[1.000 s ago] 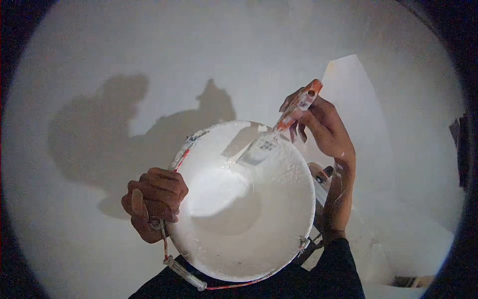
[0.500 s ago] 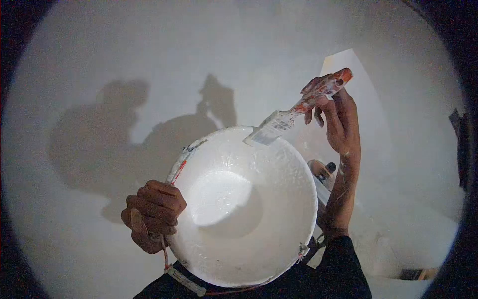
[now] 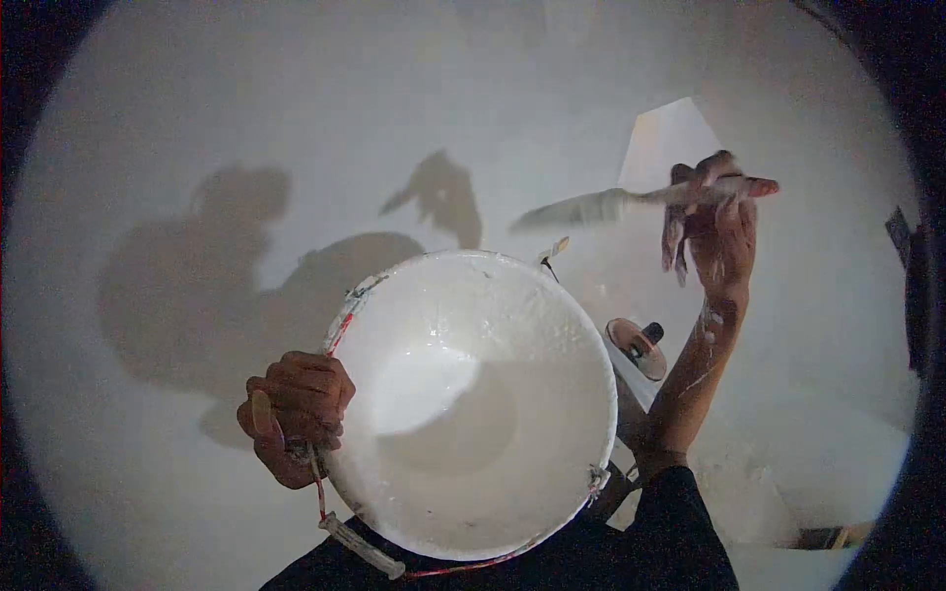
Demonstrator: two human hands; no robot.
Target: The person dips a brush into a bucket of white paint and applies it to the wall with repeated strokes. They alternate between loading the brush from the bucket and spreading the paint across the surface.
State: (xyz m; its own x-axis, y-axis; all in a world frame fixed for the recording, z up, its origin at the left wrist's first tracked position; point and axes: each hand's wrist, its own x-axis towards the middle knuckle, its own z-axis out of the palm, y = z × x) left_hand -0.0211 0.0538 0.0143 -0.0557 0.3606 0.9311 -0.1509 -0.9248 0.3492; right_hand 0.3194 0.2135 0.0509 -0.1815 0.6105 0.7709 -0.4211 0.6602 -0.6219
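Paint (image 3: 434,389), white and glossy, is pooled in the round white plastic bucket (image 3: 576,394), whose spattered rim and red wire handle (image 3: 318,490) are gripped by the clenched left hand (image 3: 293,414). The flat, orange-handled paintbrush (image 3: 631,200) is held level above the bucket's far rim, clear of it, by the closed right hand (image 3: 717,222) on an upright, paint-streaked forearm (image 3: 690,384).

A pale, plastered wall (image 3: 296,118) fills the background, with dark, soft-edged shadows (image 3: 197,286) spread across its left and middle. Up on the right a brighter, angular patch (image 3: 665,138) stands out from the wall. Lower down, right of centre, sits a small round disc (image 3: 636,348) with a dark knob, too blurred to identify.
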